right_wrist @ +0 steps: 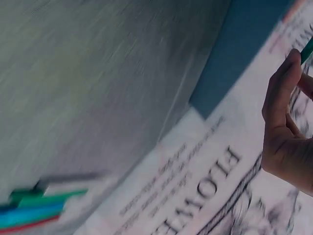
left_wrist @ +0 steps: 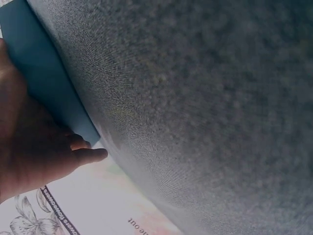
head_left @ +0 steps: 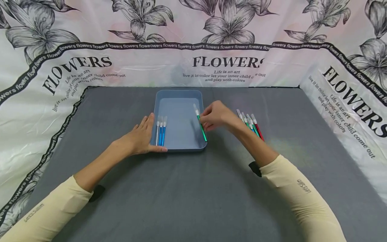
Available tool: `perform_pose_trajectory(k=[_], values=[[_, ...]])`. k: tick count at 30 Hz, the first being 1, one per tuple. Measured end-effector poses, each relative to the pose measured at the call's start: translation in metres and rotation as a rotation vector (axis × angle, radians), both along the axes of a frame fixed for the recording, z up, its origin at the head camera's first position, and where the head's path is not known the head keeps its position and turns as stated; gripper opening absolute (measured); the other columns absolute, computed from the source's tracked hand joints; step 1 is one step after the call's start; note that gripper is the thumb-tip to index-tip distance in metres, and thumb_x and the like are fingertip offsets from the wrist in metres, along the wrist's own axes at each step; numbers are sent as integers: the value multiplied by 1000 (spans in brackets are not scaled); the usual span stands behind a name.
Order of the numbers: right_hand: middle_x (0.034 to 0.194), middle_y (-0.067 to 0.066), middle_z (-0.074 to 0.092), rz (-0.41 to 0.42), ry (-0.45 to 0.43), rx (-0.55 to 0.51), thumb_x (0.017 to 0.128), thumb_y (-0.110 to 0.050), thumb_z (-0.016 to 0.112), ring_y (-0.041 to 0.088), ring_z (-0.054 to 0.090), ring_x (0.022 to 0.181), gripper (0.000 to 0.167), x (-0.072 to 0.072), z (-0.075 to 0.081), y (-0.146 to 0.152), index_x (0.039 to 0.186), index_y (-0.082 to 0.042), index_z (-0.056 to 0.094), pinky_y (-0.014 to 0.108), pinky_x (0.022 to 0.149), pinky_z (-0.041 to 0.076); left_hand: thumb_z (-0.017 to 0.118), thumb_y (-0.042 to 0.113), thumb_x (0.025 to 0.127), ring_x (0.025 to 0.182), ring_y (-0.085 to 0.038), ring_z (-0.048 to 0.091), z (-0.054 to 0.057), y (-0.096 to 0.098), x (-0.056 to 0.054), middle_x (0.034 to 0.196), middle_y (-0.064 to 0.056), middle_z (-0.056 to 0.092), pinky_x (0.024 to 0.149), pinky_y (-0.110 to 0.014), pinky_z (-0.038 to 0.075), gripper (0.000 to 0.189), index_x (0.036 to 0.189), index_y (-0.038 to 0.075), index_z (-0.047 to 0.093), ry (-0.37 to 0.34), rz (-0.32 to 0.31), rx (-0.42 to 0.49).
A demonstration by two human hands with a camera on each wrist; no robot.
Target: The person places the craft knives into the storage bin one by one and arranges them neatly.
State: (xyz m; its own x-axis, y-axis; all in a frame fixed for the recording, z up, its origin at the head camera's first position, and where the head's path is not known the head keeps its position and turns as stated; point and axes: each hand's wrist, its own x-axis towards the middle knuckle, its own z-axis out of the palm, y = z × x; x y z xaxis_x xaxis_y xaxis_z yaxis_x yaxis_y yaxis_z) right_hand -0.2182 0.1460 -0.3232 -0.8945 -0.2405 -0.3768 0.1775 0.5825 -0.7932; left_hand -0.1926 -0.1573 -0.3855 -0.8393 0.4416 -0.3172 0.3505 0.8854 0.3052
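Note:
My right hand (head_left: 217,116) pinches a green craft knife (head_left: 203,129) with a clear cap, holding it tilted over the right side of the blue-grey tray (head_left: 181,124). In the right wrist view only a short bit of its green handle (right_wrist: 307,51) shows at the fingertips. Fingers straight, my left hand (head_left: 137,139) rests along the tray's left edge, thumb at the front left corner. Beside that hand, inside the tray, a silver craft knife (head_left: 157,134) and several blue craft knives (head_left: 163,134) lie side by side, caps pointing away from me.
Right of the tray, partly behind my right forearm, lies a bunch of capped craft knives with green, blue and red handles (head_left: 258,129). Grey cloth (head_left: 187,188) covers the table. A white flower-printed sheet (head_left: 157,67) rises along the back and sides.

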Motion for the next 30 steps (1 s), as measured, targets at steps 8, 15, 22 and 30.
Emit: perform_pose_trajectory(k=[8, 15, 22, 30], values=[[69, 7, 74, 38, -48, 12, 93, -4, 67, 13, 72, 59, 21, -8, -27, -50, 109, 7, 76, 32, 69, 66, 66, 79, 86, 164, -43, -5, 0, 1, 0, 176, -22, -13, 129, -66, 15, 139, 164, -2, -15, -5, 15, -13], [71, 9, 74, 56, -58, 20, 94, -6, 71, 15, 73, 58, 19, -8, -39, -79, 107, 6, 77, 35, 70, 66, 66, 78, 86, 164, -44, -4, 0, 0, 0, 175, -22, -12, 130, -65, 15, 138, 164, -2, -15, -6, 17, -11], [70, 12, 75, 9, -87, -22, 91, -2, 72, 17, 74, 57, 15, -9, -46, -95, 101, 9, 77, 36, 71, 66, 66, 76, 87, 164, -42, -6, -1, 0, 0, 175, -21, -14, 130, -64, 15, 137, 164, -1, -17, -17, 23, -19], [78, 18, 79, 36, -74, -19, 92, -2, 74, 18, 74, 57, 11, -7, -51, -104, 94, 8, 76, 34, 68, 66, 64, 78, 88, 164, -43, -5, -1, -1, -1, 175, -22, -13, 130, -64, 15, 136, 164, -1, -16, -20, 30, -31]])
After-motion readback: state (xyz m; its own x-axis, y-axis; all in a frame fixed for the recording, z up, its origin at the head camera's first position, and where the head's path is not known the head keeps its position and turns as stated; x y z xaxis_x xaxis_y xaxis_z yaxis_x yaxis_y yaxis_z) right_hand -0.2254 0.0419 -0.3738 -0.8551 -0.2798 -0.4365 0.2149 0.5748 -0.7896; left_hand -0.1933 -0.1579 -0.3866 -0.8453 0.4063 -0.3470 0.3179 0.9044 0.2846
